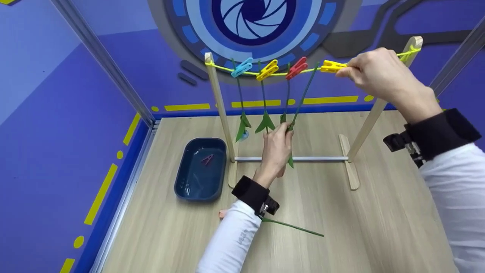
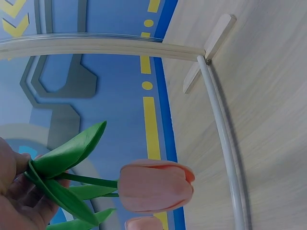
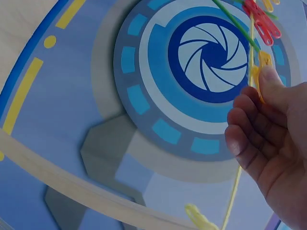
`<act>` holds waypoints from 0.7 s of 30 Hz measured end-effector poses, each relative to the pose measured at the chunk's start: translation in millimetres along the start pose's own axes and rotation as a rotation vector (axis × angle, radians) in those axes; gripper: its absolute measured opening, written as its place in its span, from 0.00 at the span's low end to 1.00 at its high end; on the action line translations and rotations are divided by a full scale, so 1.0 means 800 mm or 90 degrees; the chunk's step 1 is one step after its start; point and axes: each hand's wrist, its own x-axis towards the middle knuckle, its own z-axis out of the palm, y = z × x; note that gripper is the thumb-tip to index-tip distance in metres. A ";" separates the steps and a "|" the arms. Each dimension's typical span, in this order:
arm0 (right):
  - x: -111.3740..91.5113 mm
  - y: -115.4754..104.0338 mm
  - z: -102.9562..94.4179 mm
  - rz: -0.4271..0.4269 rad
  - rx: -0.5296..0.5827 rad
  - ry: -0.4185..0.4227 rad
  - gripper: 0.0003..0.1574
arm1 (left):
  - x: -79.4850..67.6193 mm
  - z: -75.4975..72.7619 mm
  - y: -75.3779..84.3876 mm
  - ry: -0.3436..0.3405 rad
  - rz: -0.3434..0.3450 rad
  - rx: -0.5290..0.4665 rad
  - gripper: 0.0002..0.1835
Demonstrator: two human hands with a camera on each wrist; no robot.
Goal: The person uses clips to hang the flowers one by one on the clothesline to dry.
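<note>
In the head view my left hand [image 1: 277,148] grips an artificial tulip [image 1: 305,93] near its leaves, stem end up and leaning right. Its pink blossom [image 2: 154,187] hangs down in the left wrist view. My right hand [image 1: 386,76] pinches a yellow clothespin [image 1: 332,66] at the yellow cord, beside the stem's upper end; in the right wrist view this clothespin [image 3: 264,60] meets the stem tip, but I cannot tell whether it clamps it. Left of it, a blue clothespin [image 1: 241,67], another yellow clothespin [image 1: 267,70] and a red clothespin [image 1: 297,68] hold stems hanging blossom-down.
The cord runs between a left wooden post [image 1: 219,102] and a right wooden post [image 1: 369,125], joined low by a metal bar [image 1: 322,159]. A dark blue tray [image 1: 180,167] holds a purple clothespin [image 1: 207,159]. Another flower stem [image 1: 293,226] lies on the table, partly under my left arm.
</note>
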 end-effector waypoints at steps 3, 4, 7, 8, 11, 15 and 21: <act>0.009 -0.004 -0.010 0.012 -0.018 -0.073 0.30 | -0.001 0.000 0.000 -0.004 -0.010 -0.005 0.14; 0.012 -0.005 -0.012 0.009 -0.026 -0.089 0.30 | -0.001 0.000 0.000 -0.007 -0.011 -0.010 0.14; 0.021 -0.009 -0.019 -0.003 -0.054 -0.124 0.30 | -0.001 0.001 -0.001 -0.007 -0.009 -0.018 0.15; 0.024 -0.010 -0.021 -0.008 -0.062 -0.133 0.30 | -0.001 0.001 -0.001 -0.006 -0.007 -0.020 0.15; 0.031 -0.014 -0.025 -0.020 -0.073 -0.158 0.30 | -0.001 0.003 -0.002 -0.002 -0.007 -0.020 0.15; 0.038 -0.020 -0.030 -0.018 -0.083 -0.195 0.28 | -0.003 0.004 -0.002 -0.003 -0.008 -0.021 0.15; 0.049 -0.031 -0.033 -0.031 -0.127 -0.241 0.23 | -0.004 0.006 -0.001 -0.005 -0.010 -0.011 0.16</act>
